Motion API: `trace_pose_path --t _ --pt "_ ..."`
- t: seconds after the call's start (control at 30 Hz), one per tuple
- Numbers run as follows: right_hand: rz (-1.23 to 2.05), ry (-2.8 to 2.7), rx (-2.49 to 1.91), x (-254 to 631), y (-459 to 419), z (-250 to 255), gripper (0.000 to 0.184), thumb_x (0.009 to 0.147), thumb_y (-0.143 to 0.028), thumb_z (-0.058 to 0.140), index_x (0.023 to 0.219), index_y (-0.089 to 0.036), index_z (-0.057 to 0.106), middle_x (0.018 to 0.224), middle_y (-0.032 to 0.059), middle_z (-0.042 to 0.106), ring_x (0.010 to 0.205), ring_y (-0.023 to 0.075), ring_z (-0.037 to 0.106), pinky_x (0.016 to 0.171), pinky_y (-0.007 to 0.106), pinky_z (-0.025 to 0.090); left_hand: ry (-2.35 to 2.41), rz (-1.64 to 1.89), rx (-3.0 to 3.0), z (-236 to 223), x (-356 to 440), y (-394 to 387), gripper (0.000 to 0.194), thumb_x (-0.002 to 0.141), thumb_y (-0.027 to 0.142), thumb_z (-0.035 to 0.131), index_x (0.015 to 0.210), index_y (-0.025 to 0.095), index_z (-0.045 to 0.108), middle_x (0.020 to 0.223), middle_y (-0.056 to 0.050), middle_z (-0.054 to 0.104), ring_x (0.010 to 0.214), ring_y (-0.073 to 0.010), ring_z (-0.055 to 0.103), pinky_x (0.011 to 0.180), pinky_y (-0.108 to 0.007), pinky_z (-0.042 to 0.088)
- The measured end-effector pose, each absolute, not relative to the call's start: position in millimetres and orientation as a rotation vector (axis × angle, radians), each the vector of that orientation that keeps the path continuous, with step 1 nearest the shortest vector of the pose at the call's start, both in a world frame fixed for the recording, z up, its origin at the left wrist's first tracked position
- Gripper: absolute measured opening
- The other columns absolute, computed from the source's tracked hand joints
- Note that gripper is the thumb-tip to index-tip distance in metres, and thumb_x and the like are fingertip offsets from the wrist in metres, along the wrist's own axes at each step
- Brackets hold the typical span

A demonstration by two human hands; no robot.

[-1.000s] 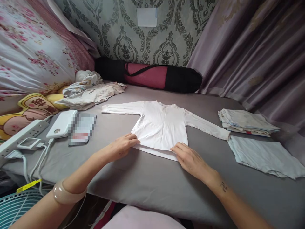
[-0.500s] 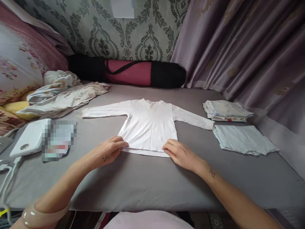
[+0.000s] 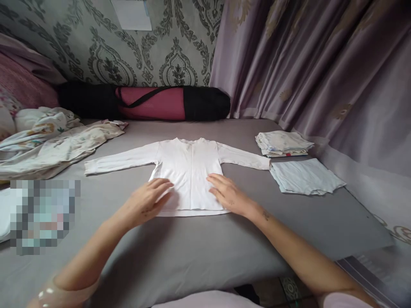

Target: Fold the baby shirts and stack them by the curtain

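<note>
A small white long-sleeved shirt (image 3: 191,171) lies flat with both sleeves stretched out to the sides and its neckline away from me. Over its lower left side is my left hand (image 3: 154,196), fingers apart and gripping nothing. My right hand (image 3: 227,193) is spread over the lower right side, also with no cloth in its fingers. Whether the fingertips touch the fabric or hover just above it, I cannot tell. Along the bottom hem, a strip of the back layer shows below the front layer.
A folded pale blue cloth (image 3: 306,176) lies by the right cuff, with a folded stack of clothes (image 3: 284,143) behind it. Crumpled clothes (image 3: 64,145) lie at left, near a blurred-out item (image 3: 48,216). Along the wall rests a long black and red bag (image 3: 154,102).
Both hands have let go of the shirt's bottom hem and moved up over its body, fingers opening. The view has shifted to the right.
</note>
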State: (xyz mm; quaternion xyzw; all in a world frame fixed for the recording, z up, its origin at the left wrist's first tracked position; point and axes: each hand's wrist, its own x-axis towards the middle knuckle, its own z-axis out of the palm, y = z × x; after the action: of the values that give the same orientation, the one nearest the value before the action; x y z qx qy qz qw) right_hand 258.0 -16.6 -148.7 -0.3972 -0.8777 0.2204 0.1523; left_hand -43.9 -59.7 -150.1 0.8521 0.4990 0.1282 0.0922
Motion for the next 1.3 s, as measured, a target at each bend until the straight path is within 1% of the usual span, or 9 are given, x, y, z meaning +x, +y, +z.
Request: trace_pose_path --t 0.1,0.2,0.27,0.4,0.47,0.57,0.67,0.87,1.3 --pt "0.577 -2.747 -1.112 246.0 -20.3 -161.3 0.059 0.103 -0.043 0.033 0.154 -0.012 0.031 0.163 0.0157 0.022 0.152 0.0244 0.014 0.123 0.048 0.013 1.460 0.334 2.644 -172.7 -18.9 -51.3 0.051 0.100 0.046 0.037 0.143 0.019 0.047 0.153 -0.015 0.043 0.145 -0.0315 0.033 0.115 -0.052 0.032" --pt "0.609 -2.893 -1.114 242.8 -24.8 -162.3 0.064 0.104 -0.046 0.027 0.156 -0.010 0.023 0.164 0.0147 0.015 0.152 0.0242 0.008 0.123 0.048 0.008 1.449 0.217 2.596 -185.5 -12.1 -48.2 0.057 0.101 0.049 0.035 0.148 0.019 0.040 0.157 -0.017 0.035 0.148 -0.0326 0.027 0.116 -0.056 0.027" --pt "0.578 -2.935 -1.128 242.3 -21.9 -155.6 0.062 0.103 -0.046 0.031 0.154 -0.010 0.030 0.163 0.0168 0.020 0.151 0.0271 0.014 0.122 0.050 0.012 1.373 0.264 2.539 -185.1 -22.3 -42.7 0.055 0.100 0.050 0.038 0.145 0.020 0.045 0.154 -0.016 0.040 0.144 -0.0301 0.035 0.114 -0.050 0.033" --pt "0.464 -2.891 -1.066 221.1 -1.0 -136.7 0.034 0.102 -0.029 0.038 0.119 -0.017 0.064 0.128 0.0143 0.063 0.122 0.0240 0.055 0.110 0.045 0.033 1.661 0.690 2.361 -176.8 -69.4 -18.8 0.034 0.100 0.033 0.040 0.120 0.020 0.063 0.124 -0.012 0.065 0.111 -0.0220 0.060 0.096 -0.038 0.047" --pt "0.465 -2.804 -1.027 195.5 10.6 -132.2 0.031 0.101 -0.020 0.038 0.101 -0.017 0.069 0.106 0.0095 0.069 0.104 0.0193 0.062 0.100 0.037 0.041 1.931 0.746 2.329 -175.1 -93.6 -4.7 0.027 0.097 0.026 0.043 0.110 0.020 0.066 0.111 -0.010 0.068 0.101 -0.0224 0.058 0.092 -0.040 0.046" --pt "0.553 -2.684 -0.963 147.1 22.3 -136.5 0.029 0.100 -0.016 0.040 0.103 -0.016 0.068 0.106 0.0099 0.069 0.105 0.0185 0.061 0.096 0.031 0.044 2.105 0.612 2.376 -177.0 -114.8 12.7 0.025 0.093 0.022 0.046 0.107 0.020 0.066 0.109 -0.010 0.066 0.103 -0.0242 0.053 0.092 -0.042 0.042" --pt "0.647 -2.625 -0.944 103.6 22.4 -150.2 0.036 0.101 -0.022 0.038 0.128 -0.011 0.059 0.132 0.0163 0.061 0.127 0.0220 0.051 0.108 0.035 0.038 2.094 0.505 2.463 -180.7 -120.2 23.7 0.026 0.094 0.020 0.043 0.103 0.020 0.067 0.105 -0.010 0.066 0.101 -0.0251 0.051 0.089 -0.043 0.039" --pt "0.714 -2.662 -1.098 72.0 0.2 -179.8 0.075 0.101 -0.049 0.031 0.155 0.001 0.017 0.164 0.0204 0.006 0.152 0.0298 0.001 0.123 0.049 0.004 2.009 0.296 2.669 -180.1 -126.0 39.2 0.022 0.092 0.018 0.045 0.089 0.018 0.067 0.094 -0.011 0.065 0.093 -0.0260 0.053 0.085 -0.043 0.038" --pt "0.595 -2.754 -0.948 77.1 -4.6 -184.8 0.060 0.102 -0.053 0.028 0.154 -0.024 0.034 0.165 0.0123 0.009 0.152 0.0325 0.000 0.119 0.060 -0.002 2.214 0.243 2.589 -185.2 -136.7 53.9 0.021 0.088 0.008 0.043 0.093 0.019 0.061 0.099 -0.008 0.062 0.095 -0.0231 0.051 0.084 -0.039 0.037"
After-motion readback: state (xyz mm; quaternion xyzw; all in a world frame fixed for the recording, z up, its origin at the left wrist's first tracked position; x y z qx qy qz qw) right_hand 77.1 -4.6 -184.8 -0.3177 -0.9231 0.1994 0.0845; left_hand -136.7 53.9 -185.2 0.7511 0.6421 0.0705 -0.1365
